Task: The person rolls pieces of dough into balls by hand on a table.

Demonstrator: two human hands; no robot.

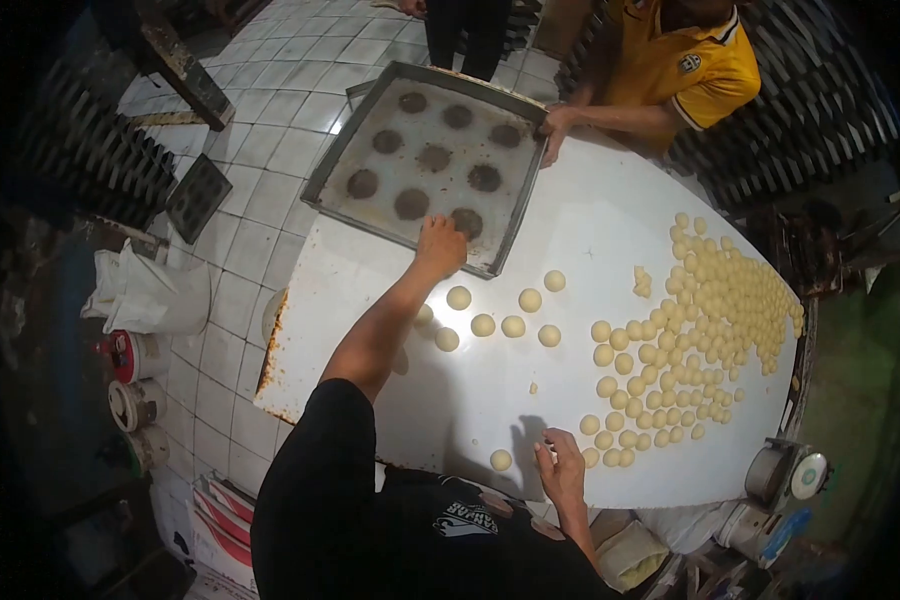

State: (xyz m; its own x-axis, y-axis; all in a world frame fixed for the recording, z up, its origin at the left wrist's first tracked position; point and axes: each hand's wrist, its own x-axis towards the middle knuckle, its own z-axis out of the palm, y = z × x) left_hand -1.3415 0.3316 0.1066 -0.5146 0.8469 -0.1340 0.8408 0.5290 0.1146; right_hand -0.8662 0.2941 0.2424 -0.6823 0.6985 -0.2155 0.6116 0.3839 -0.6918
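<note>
The square metal tray [435, 157] sits at the far left of the white table [440, 410], part over the tabletop and part past its edge. Nine dark round marks [412, 204] show on its base, and no ball is visible on any of them. The left hand [442, 245] reaches over the tray's near wall, beside the nearest mark; its fingers are bent downward, and whether they grip anything cannot be told. A co-worker's hand [557, 130] is at the tray's far right corner.

Step in hand, as judged: positioning the tray at the table, ahead of loading. The next move likely calls for a steady, level tray, with enough of its base on the table, before a ball is set on each mark (the overhanging part is the point to watch).

Just short of the tray lies a loose group of pale dough balls [513, 327], within easy reach. The right hand [562, 466] is above the near part of the table, fingers loosely curled, with nothing visible in its grasp. A single ball [500, 460] lies to its left; the large cluster of balls [705, 290] spreads over the table's right side
</note>
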